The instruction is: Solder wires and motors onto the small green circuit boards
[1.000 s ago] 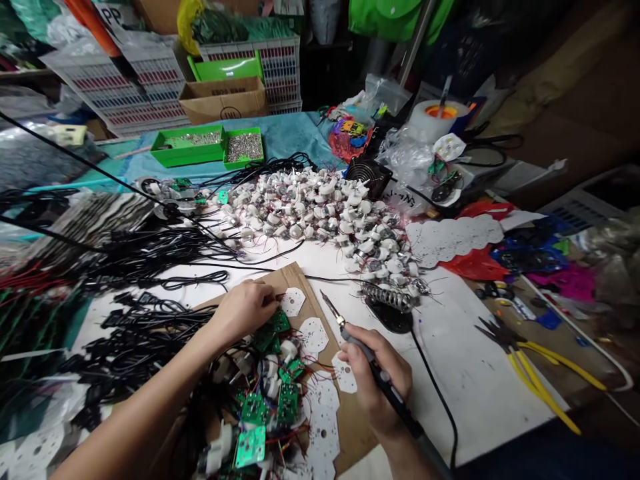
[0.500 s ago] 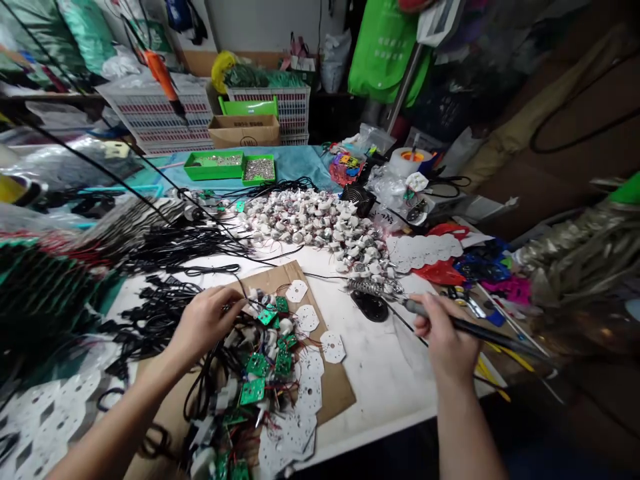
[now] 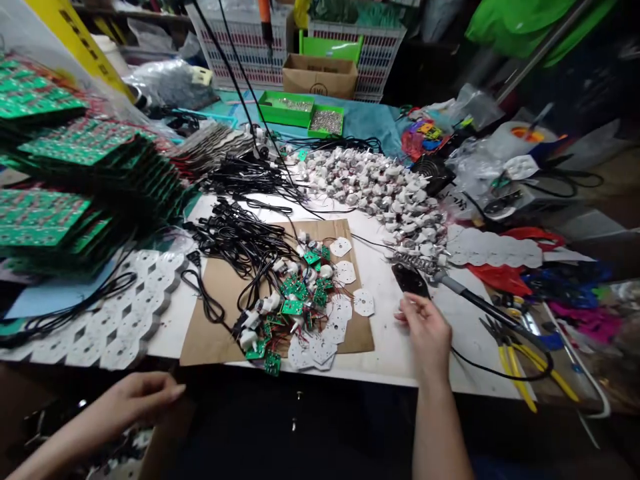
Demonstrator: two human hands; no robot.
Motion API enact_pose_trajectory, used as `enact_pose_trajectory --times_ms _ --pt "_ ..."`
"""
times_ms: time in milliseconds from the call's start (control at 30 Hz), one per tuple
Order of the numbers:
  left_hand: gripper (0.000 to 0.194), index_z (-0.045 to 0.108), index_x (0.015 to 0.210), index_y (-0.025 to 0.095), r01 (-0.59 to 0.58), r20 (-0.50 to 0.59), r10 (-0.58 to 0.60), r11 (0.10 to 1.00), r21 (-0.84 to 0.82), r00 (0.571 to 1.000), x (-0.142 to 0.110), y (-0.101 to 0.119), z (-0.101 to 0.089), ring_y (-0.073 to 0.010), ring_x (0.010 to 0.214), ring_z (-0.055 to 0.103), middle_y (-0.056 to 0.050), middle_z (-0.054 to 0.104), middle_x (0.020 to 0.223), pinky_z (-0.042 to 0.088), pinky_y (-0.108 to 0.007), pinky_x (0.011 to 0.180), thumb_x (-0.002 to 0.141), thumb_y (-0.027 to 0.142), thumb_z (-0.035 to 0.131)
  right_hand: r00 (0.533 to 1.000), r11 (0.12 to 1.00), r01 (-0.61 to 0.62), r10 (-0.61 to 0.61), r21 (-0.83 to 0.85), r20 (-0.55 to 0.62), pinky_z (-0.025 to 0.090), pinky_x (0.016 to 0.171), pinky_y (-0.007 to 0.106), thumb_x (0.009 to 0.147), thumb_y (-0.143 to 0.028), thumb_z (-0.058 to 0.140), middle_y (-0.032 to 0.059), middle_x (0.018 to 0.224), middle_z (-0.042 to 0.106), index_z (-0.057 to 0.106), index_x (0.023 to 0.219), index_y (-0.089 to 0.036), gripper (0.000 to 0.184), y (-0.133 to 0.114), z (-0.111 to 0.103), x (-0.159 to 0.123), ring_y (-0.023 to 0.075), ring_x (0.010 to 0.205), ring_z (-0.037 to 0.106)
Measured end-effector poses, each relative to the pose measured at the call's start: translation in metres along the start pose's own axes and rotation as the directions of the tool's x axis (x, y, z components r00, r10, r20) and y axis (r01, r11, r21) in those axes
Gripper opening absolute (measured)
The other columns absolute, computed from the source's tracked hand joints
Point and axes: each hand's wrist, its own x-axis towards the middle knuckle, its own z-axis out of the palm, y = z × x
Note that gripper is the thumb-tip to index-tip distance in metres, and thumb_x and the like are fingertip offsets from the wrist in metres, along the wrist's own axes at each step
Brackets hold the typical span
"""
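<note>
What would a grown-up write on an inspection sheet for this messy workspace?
Surface: white sheet, brown cardboard on it.
Work things: green circuit boards, octagonal white plates; soldering iron resting in coil stand.
Clutter: heap of white wired parts, yellow-handled pliers.
Hands: left hand in front of stacked white panels, grip unclear; right hand near coil stand, nothing seen held.
Cables: black power cords, bundled, partly over the cardboard.
Surroundings: green trays with small metal parts, cardboard box, white crates.
</note>
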Motion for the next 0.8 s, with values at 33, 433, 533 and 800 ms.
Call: enact_pose_trajectory --times_ms 33,433,533,800 --pt "0.059 0.076 0.069 0.015 0.044 0.086 -0.038 0.997 -0.061 0.996 -0.001 -0.01 0.008 -0.0151 0.058 0.056 -0.005 0.065 0.062 0.044 -0.023 0.054 0.057 0.072 0.086 0.998 0.994 0.049 -0.045 -0.095 0.039 0.059 0.06 0.031 0.084 -0.067 0.073 0.0066 0.082 0.07 0.072 0.104 -0.015 0.055 0.004 0.005 -0.005 0.0206 0.067 0.07" --pt "0.053 0.079 0.09 0.01 0.004 -0.134 -0.087 0.85 -0.526 0.987 0.005 -0.005 0.055 -0.0184 0.067 0.071 -0.014 0.079 0.087 0.057 -0.024 0.057 0.057 0.049 0.096 0.792 0.631 0.606 -0.531 -0.484 0.3 0.054 0.085 0.044 0.108 -0.037 0.047 0.0129 0.096 0.06 0.074 0.108 -0.017 0.034 0.011 0.071 -0.035 0.0293 0.092 0.06" --pt "0.059 0.079 0.081 0.012 -0.127 -0.284 -0.018 0.867 -0.482 0.959 0.0 0.002 0.063 -0.0214 0.069 0.072 -0.013 0.079 0.082 0.06 -0.026 0.061 0.055 0.063 0.093 0.798 0.625 0.601 -0.511 -0.498 0.32 0.053 0.086 0.044 0.107 -0.039 0.048 0.0123 0.096 0.058 0.073 0.108 -0.018 0.033 0.01 0.07 -0.034 0.0296 0.091 0.06" --pt "0.064 0.073 0.075 0.015 -0.246 -0.308 0.111 0.862 -0.443 0.945 0.018 0.016 0.081 -0.0301 0.077 0.077 -0.012 0.079 0.078 0.065 -0.034 0.072 0.05 0.072 0.089 0.793 0.702 0.534 -0.224 -0.471 0.567 0.053 0.077 0.034 0.093 -0.04 0.066 0.0047 0.089 0.059 0.073 0.086 -0.023 0.02 -0.016 0.059 0.012 0.0235 0.08 0.064"
